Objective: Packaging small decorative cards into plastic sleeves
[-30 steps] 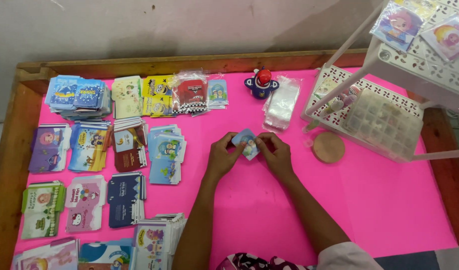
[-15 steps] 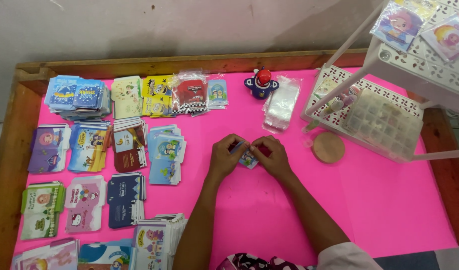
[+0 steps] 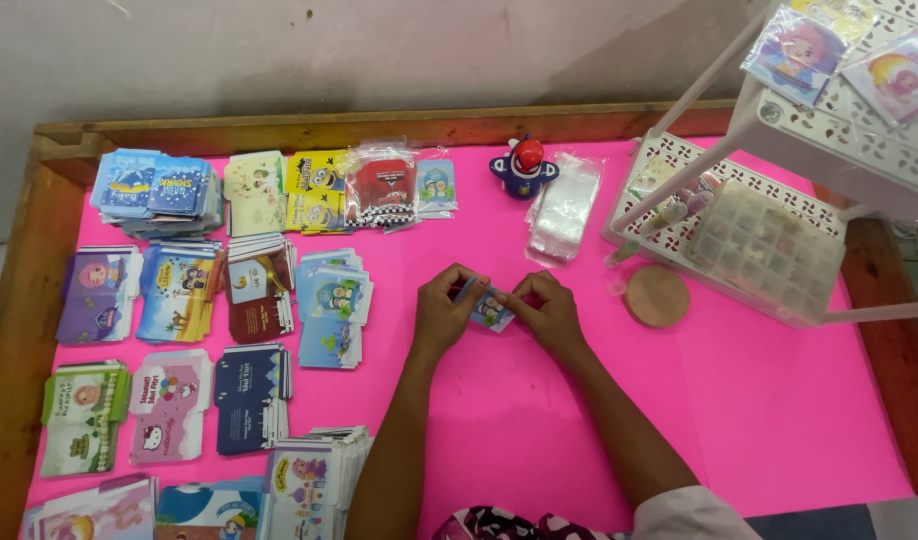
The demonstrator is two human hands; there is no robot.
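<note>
**Both hands on one small printed card at mid-surface**

You had your left hand [image 3: 444, 312] and your right hand [image 3: 547, 312] closed together on a small blue printed card [image 3: 489, 306], fingertips pinching its two ends. The card sat just above the pink surface [image 3: 779, 400], tilted a little, with its cartoon face showing between your thumbs. Whether it was already inside a sleeve I could not tell; it was too small to read.

Taking that card as the landmark: the stack of clear plastic sleeves [image 3: 564, 205] lay just beyond it and slightly to its right, with the small blue and red toy figure [image 3: 524, 165] beside them. The round wooden disc [image 3: 657, 296] lay to the card's right, close to the white perforated rack [image 3: 679, 160], which carried a clear compartment box [image 3: 769, 245]. To the card's left, well apart, the sorted piles of printed cards [image 3: 249, 290] ran in rows toward the wooden frame.

My reading was that you were in the handling step for a single card, folding or seating it between the fingers. The next move would have called for a firm, even pinch on both ends, so the card stayed square and did not crease, and for one hand to take the full hold before the other let go.
</note>
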